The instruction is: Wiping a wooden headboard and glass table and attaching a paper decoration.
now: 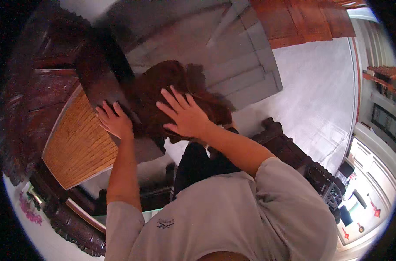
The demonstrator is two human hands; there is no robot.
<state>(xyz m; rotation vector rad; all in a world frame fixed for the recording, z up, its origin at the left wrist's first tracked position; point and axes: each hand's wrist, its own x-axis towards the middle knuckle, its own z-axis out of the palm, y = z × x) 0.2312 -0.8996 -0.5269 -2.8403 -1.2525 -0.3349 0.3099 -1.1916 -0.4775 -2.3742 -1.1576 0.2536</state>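
My left hand lies with spread fingers on the dark wooden edge of a seat or bench, beside a woven tan mat. Further right, my right hand is spread flat, palm down, over a dark brown cloth, bunched in soft folds. Whether it presses on the cloth or hovers just above cannot be told. Neither hand grips anything. The cloth's underside and the surface beneath it are hidden.
A grey patterned panel or sheet spreads beyond the cloth. Dark carved wooden furniture stands at the right, with more carved wood at the lower left. Reddish wooden boards lie at the top right, beside a pale floor.
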